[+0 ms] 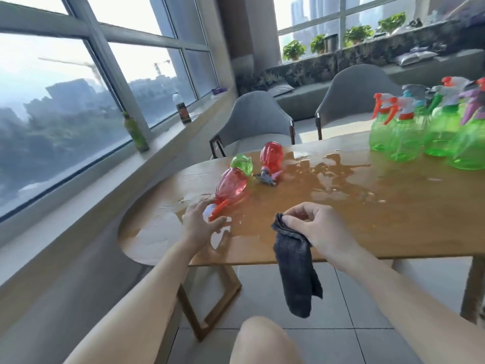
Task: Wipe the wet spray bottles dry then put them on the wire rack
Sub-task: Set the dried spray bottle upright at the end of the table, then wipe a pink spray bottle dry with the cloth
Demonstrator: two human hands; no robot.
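While touching bottle (231,187): L hand (200,222) (open)

I see three spray bottles on their sides in water, pink (231,186), green (242,164), red (271,156); green ones (404,143) stand upright far right.
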